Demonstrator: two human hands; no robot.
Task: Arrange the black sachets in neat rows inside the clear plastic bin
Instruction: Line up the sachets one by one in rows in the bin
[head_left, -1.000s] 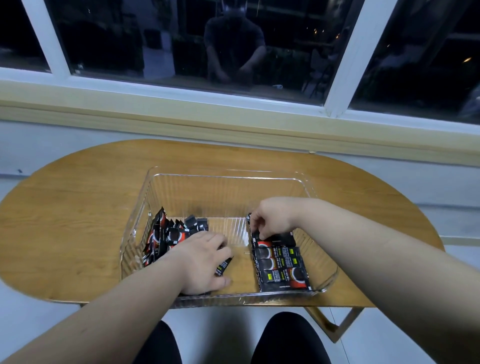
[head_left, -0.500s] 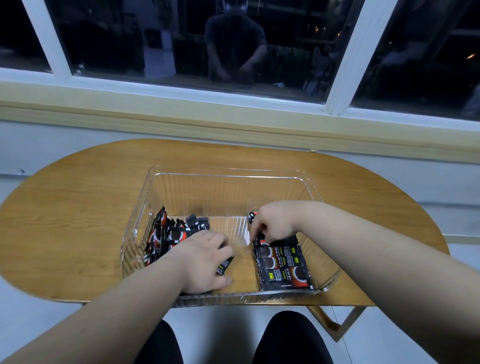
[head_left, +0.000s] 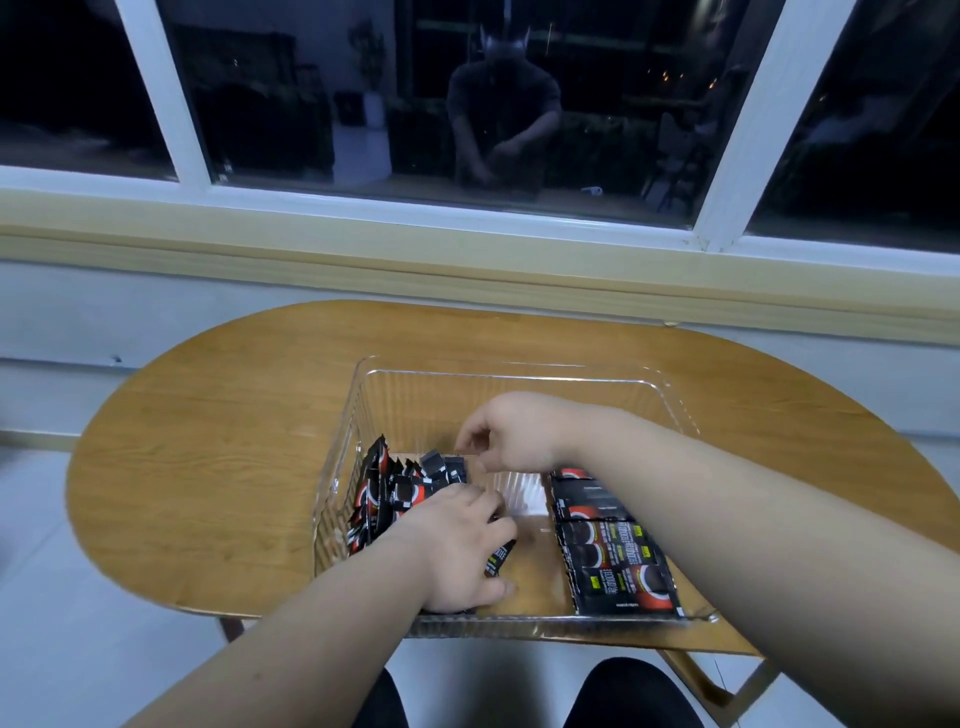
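1. Clear bin (head_left: 524, 370) sat on wooden table (head_left: 208, 447).
2. Loose sachets (head_left: 382, 493) heaped at bin's left side; flat row of sachets (head_left: 615, 566) along its right.
3. Left hand (head_left: 457, 553) gripped a sachet (head_left: 500, 558) near the bin floor.
4. Right hand (head_left: 511, 434) hovered over the heap, fingers curled, blurred; couldn't tell if holding anything.

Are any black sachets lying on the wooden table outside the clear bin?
No: the loose pile and the flat row both lie inside the clear bin.
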